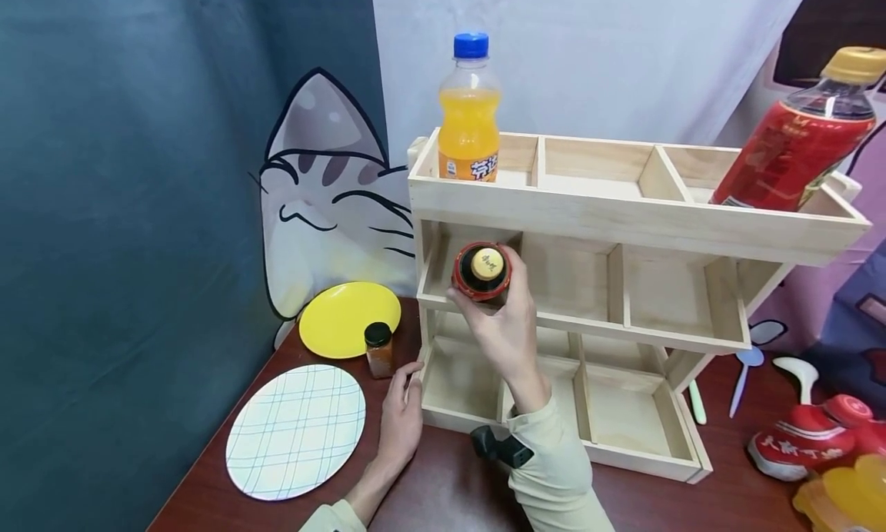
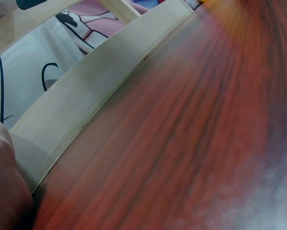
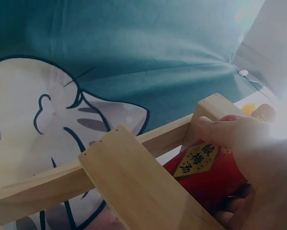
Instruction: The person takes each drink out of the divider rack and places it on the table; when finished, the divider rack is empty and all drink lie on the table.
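1. My right hand [image 1: 508,324] grips a yellow-capped red plastic bottle [image 1: 477,280] at the pale wooden rack's [image 1: 623,223] middle-left compartment [image 1: 438,270], seemingly unplaced.
2. My left hand [image 1: 401,420], relaxed, touches it.
3. Already up top: blue-capped orange bottle [image 1: 470,121], gold-capped red bottle [image 1: 792,151].

Your right hand [image 1: 508,320] grips a red-labelled bottle [image 1: 465,281], yellow cap on, top toward your head camera, at the middle tier's left compartment of the wooden shelf [image 1: 609,218]; contact unclear. Your left hand [image 1: 401,420] touches the shelf's lower left end.

Red bottle [image 3: 208,179], yellow cap [image 1: 487,264]
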Tool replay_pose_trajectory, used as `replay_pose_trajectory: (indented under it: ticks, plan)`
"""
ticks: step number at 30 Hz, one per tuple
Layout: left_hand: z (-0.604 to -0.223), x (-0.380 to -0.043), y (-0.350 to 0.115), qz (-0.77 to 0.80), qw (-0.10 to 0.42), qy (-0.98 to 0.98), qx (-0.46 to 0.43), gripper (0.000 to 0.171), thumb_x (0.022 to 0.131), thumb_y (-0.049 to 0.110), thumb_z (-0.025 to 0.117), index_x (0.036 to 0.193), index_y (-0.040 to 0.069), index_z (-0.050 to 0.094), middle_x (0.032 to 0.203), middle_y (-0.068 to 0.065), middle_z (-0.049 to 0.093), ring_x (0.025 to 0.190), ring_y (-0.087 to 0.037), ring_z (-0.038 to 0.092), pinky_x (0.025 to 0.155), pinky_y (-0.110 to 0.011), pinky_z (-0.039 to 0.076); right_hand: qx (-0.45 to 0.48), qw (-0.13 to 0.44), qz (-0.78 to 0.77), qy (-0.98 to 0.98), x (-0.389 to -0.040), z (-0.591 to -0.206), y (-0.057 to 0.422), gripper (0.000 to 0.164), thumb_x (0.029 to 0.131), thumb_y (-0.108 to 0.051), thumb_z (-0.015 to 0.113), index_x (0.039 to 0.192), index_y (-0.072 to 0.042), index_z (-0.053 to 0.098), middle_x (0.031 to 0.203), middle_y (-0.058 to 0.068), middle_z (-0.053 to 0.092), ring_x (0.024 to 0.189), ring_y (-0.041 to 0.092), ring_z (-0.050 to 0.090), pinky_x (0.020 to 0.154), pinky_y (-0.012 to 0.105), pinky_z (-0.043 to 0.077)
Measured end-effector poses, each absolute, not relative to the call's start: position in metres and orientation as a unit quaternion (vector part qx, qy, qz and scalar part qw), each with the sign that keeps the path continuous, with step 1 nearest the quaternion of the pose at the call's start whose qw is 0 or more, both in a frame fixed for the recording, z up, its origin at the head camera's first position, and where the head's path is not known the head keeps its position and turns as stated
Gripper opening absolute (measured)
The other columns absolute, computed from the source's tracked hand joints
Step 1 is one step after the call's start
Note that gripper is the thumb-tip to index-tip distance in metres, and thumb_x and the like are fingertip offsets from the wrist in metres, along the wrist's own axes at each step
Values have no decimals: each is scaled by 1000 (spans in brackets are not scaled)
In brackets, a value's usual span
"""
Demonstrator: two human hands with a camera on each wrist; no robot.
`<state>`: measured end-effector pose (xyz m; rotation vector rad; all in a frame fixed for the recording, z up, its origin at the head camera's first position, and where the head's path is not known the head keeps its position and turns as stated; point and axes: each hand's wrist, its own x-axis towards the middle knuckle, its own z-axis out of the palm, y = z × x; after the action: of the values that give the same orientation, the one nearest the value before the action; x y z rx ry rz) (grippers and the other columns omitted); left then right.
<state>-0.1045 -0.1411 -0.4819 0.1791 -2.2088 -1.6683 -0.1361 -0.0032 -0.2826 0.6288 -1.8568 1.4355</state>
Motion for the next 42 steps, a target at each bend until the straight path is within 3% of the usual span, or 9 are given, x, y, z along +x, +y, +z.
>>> replay_pose_trajectory:
  ticks: [8,14,24,28,31,38,42]
  plan:
    - [-457,-93,-136,-589,181,-784,74,26,95,12,41,118,12,54,114,-6,56,92,-16,47,79,-27,35,258,358,556,-704,-143,-292,-1,78,63,-13,81,127,-2,39,118,5,56,107,16,53,89,30,44]
    - [-447,-89,-134,-581,185,-790,66,27,95,11,39,119,10,53,89,-8,51,82,-16,45,72,-23,34,271,382,537,-702,-149,-299,3,81,64,-24,80,132,-13,38,122,-2,53,110,14,52,91,29,42]
    - [-446,-91,-135,-575,184,-795,64,27,95,10,39,118,10,53,79,-5,43,67,-11,40,65,-23,34,290,372,550,-689,-115,-267,0,76,61,-2,80,125,6,39,116,13,56,105,20,53,86,26,44]
    - [-447,-91,-136,-588,181,-786,52,27,95,10,39,118,9,52,102,-8,55,84,-14,51,72,-24,39,309,367,539,-692,-109,-264,-1,75,58,-5,82,121,5,44,114,13,57,102,20,54,87,26,42]
    - [-455,-94,-138,-604,179,-775,43,26,95,11,39,118,10,52,122,-6,53,106,-18,51,83,-26,40,315,357,531,-701,-110,-272,-5,75,58,-12,83,121,0,46,113,8,58,101,17,55,88,27,42]
    - [-478,-105,-143,-595,178,-783,39,25,96,19,39,118,24,51,123,7,51,112,-8,47,89,-31,40,301,305,535,-728,-117,-299,-14,79,61,-36,81,127,-19,41,114,-2,57,103,10,53,87,29,43]
    - [-480,-104,-143,-599,169,-781,47,22,96,26,39,115,33,49,119,14,51,110,-4,47,90,-34,40,307,268,539,-737,-113,-309,-19,78,65,-40,77,129,-22,38,113,-3,58,101,9,55,84,29,46]
